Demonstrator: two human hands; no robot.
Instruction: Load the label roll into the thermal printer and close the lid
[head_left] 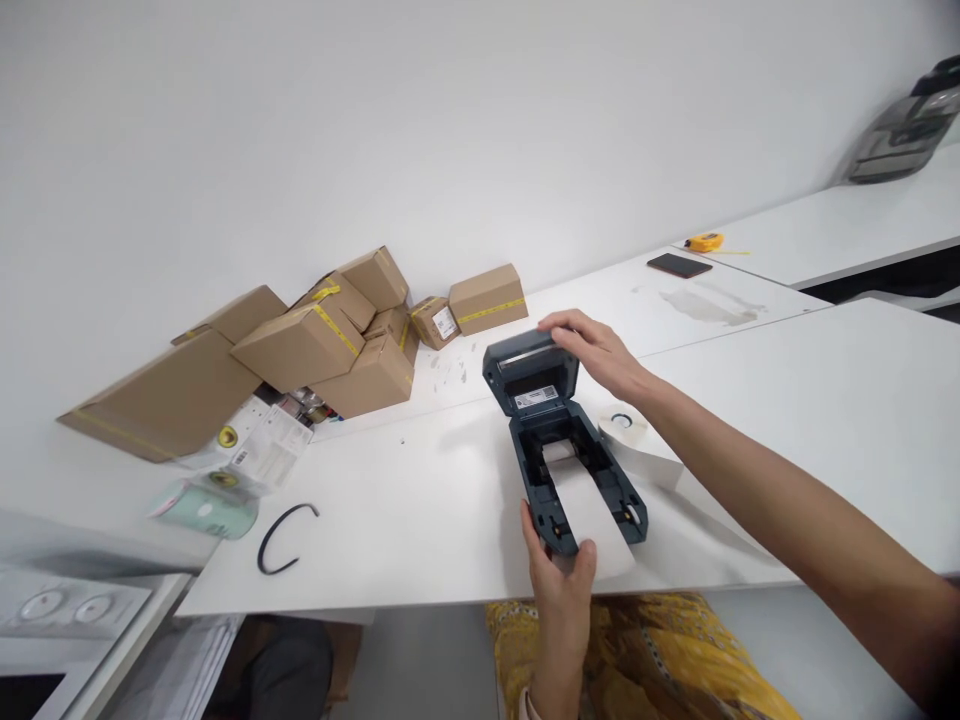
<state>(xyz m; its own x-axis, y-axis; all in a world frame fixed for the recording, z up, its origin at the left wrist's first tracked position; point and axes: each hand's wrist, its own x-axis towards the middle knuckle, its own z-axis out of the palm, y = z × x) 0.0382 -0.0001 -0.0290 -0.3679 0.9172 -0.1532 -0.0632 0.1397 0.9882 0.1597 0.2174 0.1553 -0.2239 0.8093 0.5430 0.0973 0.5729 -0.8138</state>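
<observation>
A dark blue-grey label printer [525, 470] sits on the white table with its hinged lid [531, 358] raised. Inside it is a small label roll [559, 450], and a white paper strip [589, 505] runs from it out over the front edge. My left hand [559, 580] grips the printer's front left corner, its thumb pressing on the strip. With its fingers over the top edge and right corner, my right hand [596, 350] holds the lid. A loose roll of white labels [624, 428] lies right of the printer, its tail trailing under my right forearm.
Cardboard boxes [300, 345] are piled at the back left, beside plastic packets [262, 445] and a green pouch [214, 510]. A dark headband-like hoop [262, 545] lies near the front left. At the back right are a phone [679, 265] and a yellow tape measure [705, 243].
</observation>
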